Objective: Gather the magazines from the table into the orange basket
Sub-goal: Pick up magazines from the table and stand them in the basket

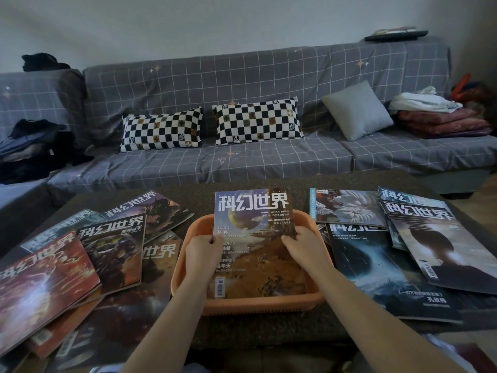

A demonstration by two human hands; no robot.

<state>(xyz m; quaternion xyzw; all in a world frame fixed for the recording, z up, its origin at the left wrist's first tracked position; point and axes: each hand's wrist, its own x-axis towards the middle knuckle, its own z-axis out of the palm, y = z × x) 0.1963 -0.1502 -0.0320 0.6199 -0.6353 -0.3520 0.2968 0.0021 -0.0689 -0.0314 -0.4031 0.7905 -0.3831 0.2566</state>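
Observation:
An orange basket (258, 304) stands at the middle of the dark table, close to me. A magazine (252, 219) with a planet on its cover leans inside it, its top sticking out over the far rim. My left hand (201, 254) grips its left edge and my right hand (306, 247) grips its right edge, thumbs on the cover. Several magazines lie fanned out to the left, a red one (40, 281) nearest. Several more lie to the right, among them a dark blue one (376, 270).
The table (242, 329) has a speckled dark top. Behind it runs a grey checked sofa (269, 157) with two chequered pillows (161, 129), a grey cushion (357, 110), and piles of clothes at both ends.

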